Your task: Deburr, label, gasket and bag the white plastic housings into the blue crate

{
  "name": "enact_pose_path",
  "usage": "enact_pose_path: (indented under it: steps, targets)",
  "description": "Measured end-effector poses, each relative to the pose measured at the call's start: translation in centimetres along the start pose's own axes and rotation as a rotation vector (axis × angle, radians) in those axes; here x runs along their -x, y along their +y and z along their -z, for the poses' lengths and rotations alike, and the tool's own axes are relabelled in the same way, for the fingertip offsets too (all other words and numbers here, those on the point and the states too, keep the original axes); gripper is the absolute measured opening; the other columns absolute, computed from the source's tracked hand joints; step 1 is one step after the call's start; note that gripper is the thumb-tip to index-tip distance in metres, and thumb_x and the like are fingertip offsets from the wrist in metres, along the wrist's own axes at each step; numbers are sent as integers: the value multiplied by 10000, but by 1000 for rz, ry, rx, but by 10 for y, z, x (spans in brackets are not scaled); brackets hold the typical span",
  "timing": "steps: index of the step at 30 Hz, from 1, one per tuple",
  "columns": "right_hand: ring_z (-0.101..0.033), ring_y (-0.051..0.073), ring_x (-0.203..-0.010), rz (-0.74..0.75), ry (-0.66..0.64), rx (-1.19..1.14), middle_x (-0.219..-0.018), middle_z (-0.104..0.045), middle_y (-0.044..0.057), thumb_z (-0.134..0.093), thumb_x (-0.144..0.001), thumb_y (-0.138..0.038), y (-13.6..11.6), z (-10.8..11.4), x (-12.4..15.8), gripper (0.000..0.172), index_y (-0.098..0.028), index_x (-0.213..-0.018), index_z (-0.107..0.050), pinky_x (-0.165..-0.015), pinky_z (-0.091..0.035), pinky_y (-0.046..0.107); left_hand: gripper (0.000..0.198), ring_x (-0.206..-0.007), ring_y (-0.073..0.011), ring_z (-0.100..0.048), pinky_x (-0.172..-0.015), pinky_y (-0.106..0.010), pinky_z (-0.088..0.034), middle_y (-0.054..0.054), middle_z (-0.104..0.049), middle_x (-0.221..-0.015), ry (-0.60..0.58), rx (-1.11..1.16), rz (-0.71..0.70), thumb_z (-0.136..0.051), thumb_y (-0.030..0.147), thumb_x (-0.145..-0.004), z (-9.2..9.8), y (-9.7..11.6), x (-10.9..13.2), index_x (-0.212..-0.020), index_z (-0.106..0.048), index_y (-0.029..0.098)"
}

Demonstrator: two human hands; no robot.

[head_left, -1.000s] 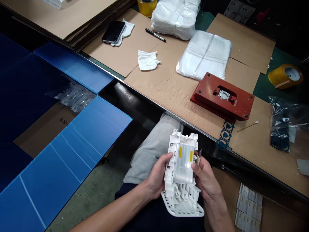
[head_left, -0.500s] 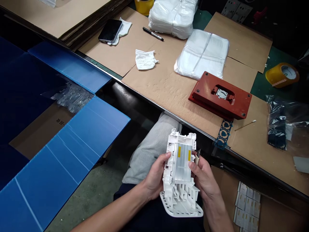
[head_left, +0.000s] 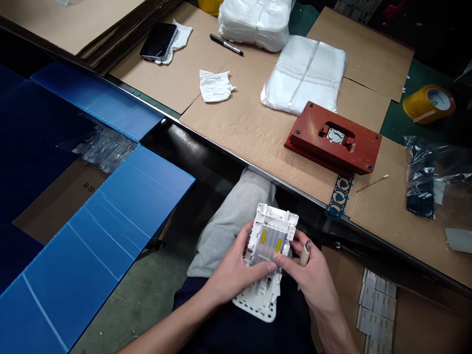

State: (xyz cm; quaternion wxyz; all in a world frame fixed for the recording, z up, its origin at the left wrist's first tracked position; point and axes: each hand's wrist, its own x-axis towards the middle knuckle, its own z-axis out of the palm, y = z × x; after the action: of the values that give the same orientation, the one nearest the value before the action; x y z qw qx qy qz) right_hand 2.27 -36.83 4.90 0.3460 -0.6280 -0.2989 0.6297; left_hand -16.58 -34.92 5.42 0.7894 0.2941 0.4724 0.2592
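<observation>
Above my lap, a white plastic housing (head_left: 277, 216) is held between both hands, its far end tilted. Set in its middle is a clear ribbed panel (head_left: 268, 249) with two yellow strips. My left hand (head_left: 236, 268) grips the housing's left side, thumb lying over the lower part of the panel. On the right side, my right hand (head_left: 313, 273) pinches the edge, thumb tip at the panel's lower right. A small beige-handled utility knife (head_left: 305, 253) is also tucked between this hand's fingers. The fingers beneath the housing are hidden.
On the cardboard-covered bench sit a red fixture block (head_left: 306, 132), blue cut-out strip (head_left: 338, 196), cotton swab (head_left: 372, 183), bagged stacks (head_left: 304, 73), pen (head_left: 226, 44) and phone (head_left: 158, 42). A blue box (head_left: 121, 216) stands left. More clear panels (head_left: 376, 309) lie lower right.
The housing has tipped and turned slightly, its near end shifting left. My left thumb has moved from the side edge onto the panel. The knife now points more upright in my right hand.
</observation>
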Motion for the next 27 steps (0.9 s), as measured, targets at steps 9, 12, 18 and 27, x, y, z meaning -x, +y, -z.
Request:
enact_pose_path:
  steps: [9, 12, 18, 27]
  targets:
    - [-560, 216, -1309, -104, -154, 104, -1398, -614, 33, -743, -845, -258, 17, -5, 30, 640, -281, -1429, -483, -1053, -528, 326, 1066, -1245, -293, -582, -1009, -410, -509, -93, -580, -1379, 61, -172, 76, -842, 177, -653, -6, -17, 20, -1493, -198, 296]
    - [-578, 219, -1286, -136, -175, 93, -1407, -604, 28, -728, -845, -231, 17, -3, 35, 661, -295, -1443, -454, -1064, -524, 356, 1029, -1239, -287, -590, -1010, -405, -513, -82, -596, -1359, 80, -189, 54, -836, 173, -655, -10, -20, 23, -1478, -231, 293]
    - [-565, 215, -1296, -107, -162, 137, -1411, -598, 36, -694, -867, -245, 24, -6, 41, 588, -276, -1415, -483, -1106, -486, 353, 838, -1180, -292, -631, -988, -411, -530, -79, -644, -1301, 43, -139, 67, -876, 244, -656, -9, -32, 21, -1362, -426, 246]
    - [-614, 286, -1225, -55, -158, 190, -1359, -628, 122, -680, -894, -332, 35, -10, 39, 593, -206, -1430, -458, -1061, -519, 445, 778, -1112, -328, -656, -937, -431, -537, -86, -693, -1163, 59, -114, 20, -923, 215, -594, -4, -40, 17, -1252, -507, 210]
